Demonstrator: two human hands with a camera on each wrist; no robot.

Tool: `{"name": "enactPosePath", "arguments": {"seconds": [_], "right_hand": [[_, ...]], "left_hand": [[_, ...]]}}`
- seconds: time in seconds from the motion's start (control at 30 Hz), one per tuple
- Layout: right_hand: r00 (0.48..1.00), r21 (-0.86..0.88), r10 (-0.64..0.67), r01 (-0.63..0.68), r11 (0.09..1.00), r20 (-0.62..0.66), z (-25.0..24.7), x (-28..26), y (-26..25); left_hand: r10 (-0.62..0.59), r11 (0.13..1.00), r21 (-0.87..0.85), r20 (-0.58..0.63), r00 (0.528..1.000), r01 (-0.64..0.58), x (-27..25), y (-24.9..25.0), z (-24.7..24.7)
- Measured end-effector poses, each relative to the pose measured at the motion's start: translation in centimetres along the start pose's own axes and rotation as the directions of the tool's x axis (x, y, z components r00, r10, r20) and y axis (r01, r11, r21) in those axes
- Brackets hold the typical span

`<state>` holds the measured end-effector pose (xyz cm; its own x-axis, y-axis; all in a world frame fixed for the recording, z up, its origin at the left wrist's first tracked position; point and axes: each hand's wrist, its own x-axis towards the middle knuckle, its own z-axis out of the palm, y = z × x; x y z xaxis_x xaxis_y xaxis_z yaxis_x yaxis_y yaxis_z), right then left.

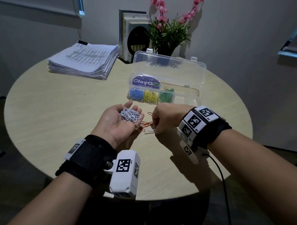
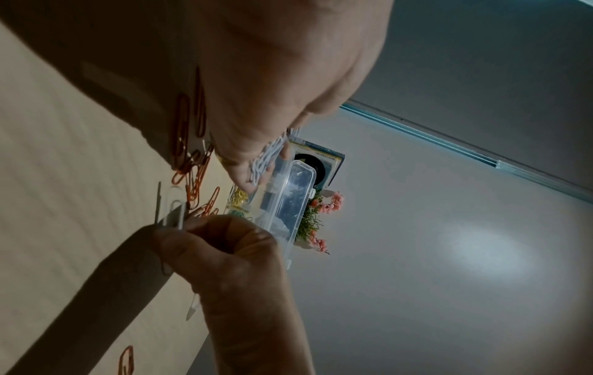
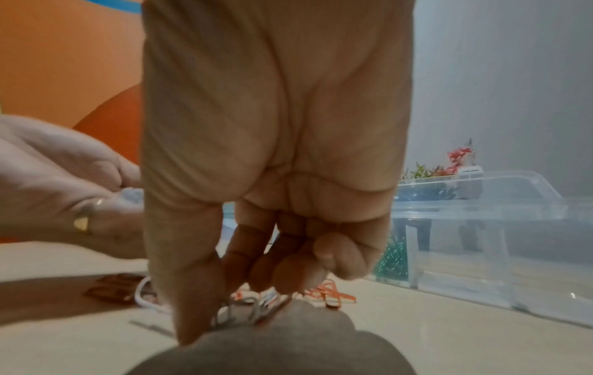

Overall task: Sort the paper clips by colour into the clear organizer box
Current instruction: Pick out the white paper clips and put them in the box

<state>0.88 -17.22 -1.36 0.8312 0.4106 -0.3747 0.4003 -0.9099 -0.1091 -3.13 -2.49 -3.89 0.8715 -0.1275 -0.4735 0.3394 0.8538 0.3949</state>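
White wire paper clips (image 1: 129, 114) are lying in the upturned, relaxed left hand (image 1: 119, 123); right hand (image 1: 163, 122) fingers are pinching another white clip (image 1: 149, 131) near the bench's middle.

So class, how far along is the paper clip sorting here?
Done: blue, yellow and green clips sit in compartments of the clear organizer box. In hand: the left hand cups a pile of white clips, and the right hand pinches another white clip. Left: orange clips on the table.

Bare forearms, black wrist straps (image 1: 87, 153) w/ white camera boxes (image 1: 125, 171) showing b&w square code markers, black cable (image 1: 225, 188) trailing off right wrist, gold ring (image 3: 84, 220) on left hand (image 1: 119, 122).
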Motion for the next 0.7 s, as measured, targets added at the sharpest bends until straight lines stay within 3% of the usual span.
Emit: {"name": "enactPosePath", "arguments": {"seconds": [0.23,0.37,0.5,0.7], "right_hand": [[0.997,0.204,0.040,-0.025,0.979,-0.070,-1.9,-1.4,0.4],[0.975,0.128,-0.082,0.110,0.986,-0.205,-3.8,-2.0,-0.9],[0.958,0.108,-0.172,0.201,0.974,-0.231,-4.2,-1.6,-2.7],[0.939,0.440,-0.042,0.199,0.875,-0.341,-3.8,-0.9,-2.6]], "left_hand": [[0.002,0.999,0.048,-0.026,1.000,0.000,-0.2,-0.4,-0.4],[-0.034,0.993,0.115,-0.010,0.999,0.035,-0.4,-1.2,0.0],[-0.089,0.991,0.108,0.041,0.995,0.084,-0.3,-1.9,0.4],[-0.043,0.998,0.056,0.025,0.999,0.041,-0.2,-1.6,-0.1]]}}
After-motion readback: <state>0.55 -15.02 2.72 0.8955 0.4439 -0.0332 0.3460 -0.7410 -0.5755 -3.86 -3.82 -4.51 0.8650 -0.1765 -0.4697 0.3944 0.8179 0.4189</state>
